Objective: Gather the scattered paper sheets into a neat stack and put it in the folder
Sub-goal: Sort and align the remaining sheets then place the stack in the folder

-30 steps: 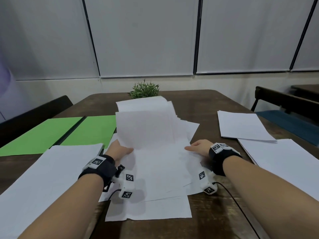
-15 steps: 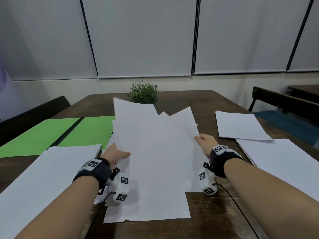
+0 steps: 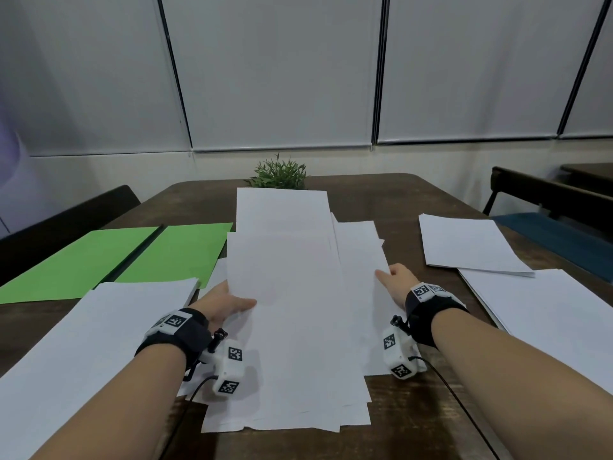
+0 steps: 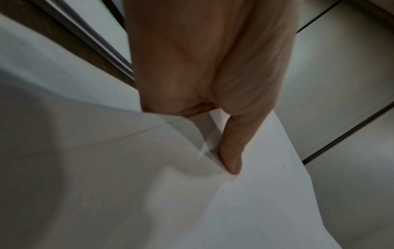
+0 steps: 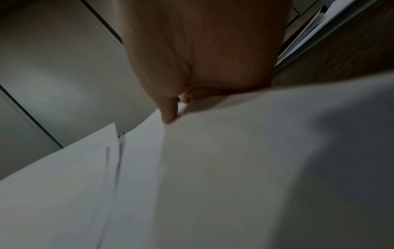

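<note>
A loose bundle of white paper sheets stands tilted in front of me, its lower edge on the wooden table. My left hand grips its left edge, thumb on top, fingers hidden behind. My right hand pinches the right edge, with the thumb over the sheets. The sheets are uneven, with corners sticking out at the top right. The open green folder lies flat at the left.
More white sheets lie at the near left, and in two piles at the right. A small green plant stands at the table's far edge. Dark chairs stand at left and right.
Both hands have lifted the bundle's sides and drawn the sheets closer together; the fanned top sheets now overlap more squarely. The right hand moved a little further up the right edge.
</note>
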{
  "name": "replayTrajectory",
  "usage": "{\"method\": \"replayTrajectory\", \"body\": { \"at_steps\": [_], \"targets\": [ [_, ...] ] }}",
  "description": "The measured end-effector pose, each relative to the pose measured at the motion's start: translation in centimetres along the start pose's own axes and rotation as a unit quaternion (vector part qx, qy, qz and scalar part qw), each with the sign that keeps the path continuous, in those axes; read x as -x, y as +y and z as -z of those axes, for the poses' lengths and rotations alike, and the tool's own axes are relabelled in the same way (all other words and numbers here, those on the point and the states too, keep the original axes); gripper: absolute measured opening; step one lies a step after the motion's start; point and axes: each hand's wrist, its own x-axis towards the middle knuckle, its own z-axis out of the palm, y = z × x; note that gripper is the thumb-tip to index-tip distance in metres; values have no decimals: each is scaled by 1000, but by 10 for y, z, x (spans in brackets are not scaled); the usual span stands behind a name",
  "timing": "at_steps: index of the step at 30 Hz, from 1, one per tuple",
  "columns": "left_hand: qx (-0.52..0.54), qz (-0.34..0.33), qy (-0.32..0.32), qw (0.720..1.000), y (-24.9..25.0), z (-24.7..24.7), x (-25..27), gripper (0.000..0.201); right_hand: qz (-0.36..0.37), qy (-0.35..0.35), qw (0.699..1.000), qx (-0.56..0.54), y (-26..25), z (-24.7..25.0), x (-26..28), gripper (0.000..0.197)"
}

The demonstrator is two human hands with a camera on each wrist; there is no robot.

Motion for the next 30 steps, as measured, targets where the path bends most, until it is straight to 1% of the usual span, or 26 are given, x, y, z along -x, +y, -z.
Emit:
{"method": "replayTrajectory", "body": {
  "at_steps": [2, 3, 5, 6, 7, 9, 11, 13, 16, 17, 20, 22, 23, 26, 30],
  "targets": [
    [11, 3, -6, 1000, -4, -3, -7, 39, -12, -32, 999, -1, -2, -6, 0, 41],
    [20, 5, -10, 1000, -5, -5, -10, 41, -30, -43, 999, 7, -6, -7, 1, 50],
    [40, 2, -15, 999, -7, -12, -13, 37, -75, -56, 996, 8, -11, -9, 6, 65],
    [53, 0, -14, 999, -6, -15, -12, 36, -75, -64, 995, 1, -10, -10, 5, 67],
    [63, -5, -12, 998, -6, -18, -12, 36, -57, -84, 995, -2, -10, -10, 4, 63],
    [75, -20, -8, 997, -5, -19, -13, 38, 3, -117, 993, -15, -7, -9, 3, 46],
    [104, -35, -2, 994, -5, -17, -15, 41, 32, -125, 989, -65, -3, -8, 0, 41],
    [143, -47, 9, 989, -3, -14, -16, 45, 36, -133, 982, -132, -6, -5, -1, 46],
    [205, -78, 30, 975, 2, -10, -20, 47, 36, -147, 969, -194, -14, 0, 3, 73],
    [222, -91, 35, 970, 4, -9, -21, 47, 40, -153, 965, -211, -17, 1, 4, 74],
    [241, -129, 36, 961, 13, -10, -20, 47, 59, -180, 948, -256, -29, 1, 14, 62],
    [242, -151, 33, 958, 20, -11, -20, 48, 87, -167, 943, -273, -38, 0, 17, 48],
    [242, -161, 33, 956, 24, -11, -20, 48, 101, -143, 944, -280, -42, 1, 16, 43],
    [243, -196, 44, 949, 44, -8, -16, 44, 136, -78, 943, -293, -58, 5, 13, 46],
    [257, -264, 71, 927, 79, -2, -9, 30, 196, -13, 930, -310, -88, 9, 14, 42]
  ]
}}
